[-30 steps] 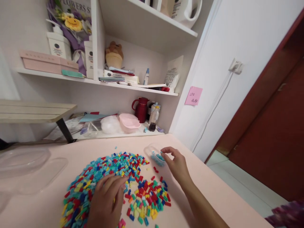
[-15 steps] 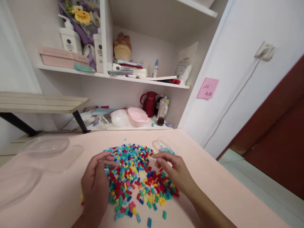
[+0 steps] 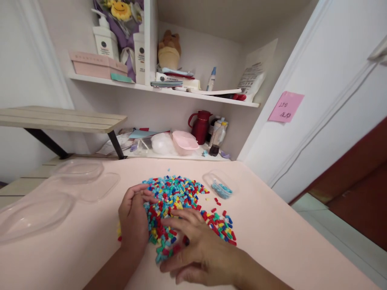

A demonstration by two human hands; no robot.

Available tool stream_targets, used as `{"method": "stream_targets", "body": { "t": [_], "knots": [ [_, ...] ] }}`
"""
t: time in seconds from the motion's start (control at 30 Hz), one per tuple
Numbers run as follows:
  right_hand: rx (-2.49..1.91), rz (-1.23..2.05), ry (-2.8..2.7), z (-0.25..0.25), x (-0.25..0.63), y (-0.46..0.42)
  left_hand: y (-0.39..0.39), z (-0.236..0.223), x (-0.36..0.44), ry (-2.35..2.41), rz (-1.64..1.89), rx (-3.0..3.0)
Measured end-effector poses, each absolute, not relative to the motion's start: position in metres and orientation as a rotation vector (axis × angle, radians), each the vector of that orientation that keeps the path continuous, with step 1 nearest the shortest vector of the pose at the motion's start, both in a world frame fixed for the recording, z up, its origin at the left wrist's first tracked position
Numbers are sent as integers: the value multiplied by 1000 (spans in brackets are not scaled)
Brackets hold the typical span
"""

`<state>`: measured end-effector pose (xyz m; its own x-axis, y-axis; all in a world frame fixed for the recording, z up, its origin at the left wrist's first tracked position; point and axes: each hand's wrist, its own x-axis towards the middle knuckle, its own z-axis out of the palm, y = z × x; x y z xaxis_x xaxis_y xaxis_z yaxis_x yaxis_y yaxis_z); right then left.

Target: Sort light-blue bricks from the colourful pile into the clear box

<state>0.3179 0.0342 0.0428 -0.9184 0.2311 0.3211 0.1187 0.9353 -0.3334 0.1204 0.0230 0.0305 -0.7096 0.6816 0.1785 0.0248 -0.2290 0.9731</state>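
A wide pile of small coloured toy building bricks (image 3: 172, 191) lies on the pink tabletop, mostly blue, red, yellow and green. My left hand (image 3: 135, 217) rests on its side along the pile's left edge, fingers curved to the right, with nothing visible in its grasp. Over the near part of the pile, my right hand (image 3: 199, 249) is spread palm down, its fingers apart and pointing left. Bricks show between and beyond those fingers; others are hidden beneath the hand. A clear plastic container (image 3: 222, 177) behind the pile holds some light-blue bricks.
Clear plastic containers (image 3: 36, 215) and a flat clear lid (image 3: 101, 187) lie at left. A slatted wooden stand (image 3: 63, 119) rises behind them. On the back shelf sit a pink bowl (image 3: 185, 141), a dark red jug (image 3: 201, 127) and bottles (image 3: 218, 137).
My right hand has swung left and nearer, from the pile's right side to over its near part, and its fingers have spread. My left hand keeps its pose. The view has shifted slightly.
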Motion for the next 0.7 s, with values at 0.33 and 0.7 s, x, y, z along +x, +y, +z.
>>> {"method": "stream_targets", "body": {
  "t": [0.33, 0.7],
  "knots": [
    [-798, 226, -2463, 22, 332, 69, 12, 25, 134, 1601, 1950, 1308],
    [-275, 754, -2782, 46, 344, 52, 7, 23, 140, 1577, 1885, 1561]
  ]
}}
